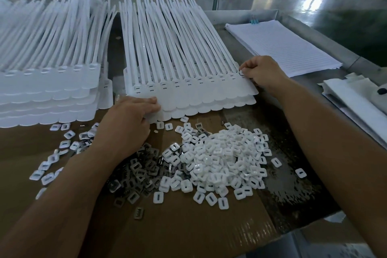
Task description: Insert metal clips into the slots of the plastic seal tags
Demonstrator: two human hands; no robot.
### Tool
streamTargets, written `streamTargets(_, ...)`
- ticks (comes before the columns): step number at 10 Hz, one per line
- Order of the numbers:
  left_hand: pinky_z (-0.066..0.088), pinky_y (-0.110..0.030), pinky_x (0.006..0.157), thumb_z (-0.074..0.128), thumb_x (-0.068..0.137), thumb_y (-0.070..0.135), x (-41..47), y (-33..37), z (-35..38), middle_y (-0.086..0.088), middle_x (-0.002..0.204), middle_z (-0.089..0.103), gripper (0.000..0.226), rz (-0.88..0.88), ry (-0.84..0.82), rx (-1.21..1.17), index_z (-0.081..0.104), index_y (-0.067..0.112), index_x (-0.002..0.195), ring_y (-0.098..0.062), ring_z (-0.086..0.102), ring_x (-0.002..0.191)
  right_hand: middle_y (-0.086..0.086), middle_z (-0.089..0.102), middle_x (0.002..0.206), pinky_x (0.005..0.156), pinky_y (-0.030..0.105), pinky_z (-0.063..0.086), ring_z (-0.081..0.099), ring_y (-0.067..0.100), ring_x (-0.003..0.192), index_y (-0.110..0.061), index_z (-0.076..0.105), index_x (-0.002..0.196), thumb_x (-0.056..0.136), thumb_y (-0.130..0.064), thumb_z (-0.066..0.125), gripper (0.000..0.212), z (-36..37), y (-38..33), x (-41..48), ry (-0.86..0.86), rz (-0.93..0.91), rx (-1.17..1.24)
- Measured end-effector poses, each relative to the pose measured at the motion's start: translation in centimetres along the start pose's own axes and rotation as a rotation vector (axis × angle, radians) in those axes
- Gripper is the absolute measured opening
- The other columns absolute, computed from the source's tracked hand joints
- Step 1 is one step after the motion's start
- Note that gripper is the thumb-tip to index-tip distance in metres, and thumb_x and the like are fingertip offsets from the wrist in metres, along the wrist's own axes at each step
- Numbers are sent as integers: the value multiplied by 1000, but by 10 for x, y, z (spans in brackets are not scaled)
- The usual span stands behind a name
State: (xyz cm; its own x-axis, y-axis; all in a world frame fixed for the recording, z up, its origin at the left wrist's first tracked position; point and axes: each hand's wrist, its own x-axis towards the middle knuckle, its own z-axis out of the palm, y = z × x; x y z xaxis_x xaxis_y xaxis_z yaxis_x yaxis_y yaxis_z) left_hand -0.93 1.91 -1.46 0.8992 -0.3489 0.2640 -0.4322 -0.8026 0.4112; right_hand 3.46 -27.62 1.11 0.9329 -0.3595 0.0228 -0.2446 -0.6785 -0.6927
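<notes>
White plastic seal tags (184,90) lie flat in joined rows at centre, tails pointing far, slotted heads near. Dark metal clips (140,176) lie heaped nearer, slightly left.

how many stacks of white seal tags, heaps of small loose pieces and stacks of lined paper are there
white plastic seal tag stacks: 2
heaps of small square pieces: 2, one white plastic, one dark metal
white lined paper stacks: 1
total: 5
</notes>
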Motion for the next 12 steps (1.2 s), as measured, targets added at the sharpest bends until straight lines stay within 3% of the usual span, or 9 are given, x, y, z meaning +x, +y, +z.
streamTargets(2,27,-31,104,47,80,-8,1,-1,1,5,128,55,45,1,-7,9,61,13,118,-18,42,122,-3,58,85,75,29,40,53,16,90,-22,63,82,87,-12,60,12,2,0,1,8,-1,1)
streamTargets(4,27,-30,104,47,81,-8,0,-1,0,5,127,56,44,-1,-5,3,61,13,118,-18,43,122,1,61,100,83,31,46,56,19,96,-21,61,81,80,-3,67,19,1,-3,3,9,82,170)
streamTargets(5,27,-28,103,48,80,-8,0,-1,0,4,126,57,44,4,2,1,62,13,116,-18,44,121,4,61,99,79,31,49,58,22,92,-23,59,74,79,0,66,25,0,-8,5,10,128,180)
streamTargets(6,25,-26,103,48,81,-7,0,-2,-1,4,126,57,43,2,3,2,62,12,117,-17,43,122,5,62,97,73,28,48,57,21,87,-22,59,72,79,1,66,26,1,-9,7,18,151,155)
streamTargets(8,26,-29,104,48,81,-6,-1,-2,-3,4,127,56,43,3,-3,-4,61,13,117,-18,43,122,3,62,99,79,31,49,58,20,92,-21,58,74,82,-7,68,19,5,-5,4,77,155,157)
streamTargets(9,26,-31,105,48,82,-5,-1,-1,-3,5,128,55,43,18,-12,13,60,14,119,-18,43,123,4,64,106,80,28,46,56,17,97,-18,65,88,86,-6,62,12,5,-2,-5,155,59,115)
streamTargets(10,26,-29,105,47,82,-4,-3,1,-5,6,129,54,43,15,-4,24,61,14,118,-16,43,123,6,65,109,94,32,45,58,19,103,-12,67,104,87,-4,57,21,0,-2,-20,145,-40,-18)
streamTargets(11,26,-24,101,48,83,-1,-6,1,-6,5,128,55,40,0,-14,19,61,14,117,-13,45,122,4,66,103,92,33,47,58,16,93,-11,67,104,87,-7,58,20,-8,2,-35,138,-73,-41)
streamTargets(12,26,-25,103,48,82,-1,-12,4,-8,5,128,55,42,-32,-14,13,60,15,119,-13,45,122,-2,63,92,78,20,43,58,10,84,-17,67,99,86,-13,60,15,-19,10,-60,146,-96,-47)
